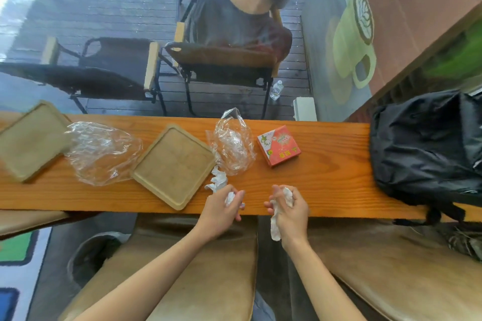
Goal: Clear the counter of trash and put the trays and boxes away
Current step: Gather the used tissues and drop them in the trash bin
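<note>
On the orange wooden counter (326, 185) lie two square wooden trays, one at the middle (173, 164) and one at the far left (28, 142). A large clear plastic bag (100, 152) lies between them. A second clear bag (232, 146) stands right of the middle tray, with a crumpled white tissue (217, 181) at its foot. A red box (279, 145) sits further right. My left hand (221, 210) is shut on a small white tissue wad at the counter's near edge. My right hand (289, 210) grips a longer white tissue that hangs below the edge.
A black backpack (427, 148) fills the counter's right end. Tan cushioned stools (208, 268) stand below the counter. Behind the glass a person sits in a folding chair (224, 65), with an empty chair (104, 70) to the left.
</note>
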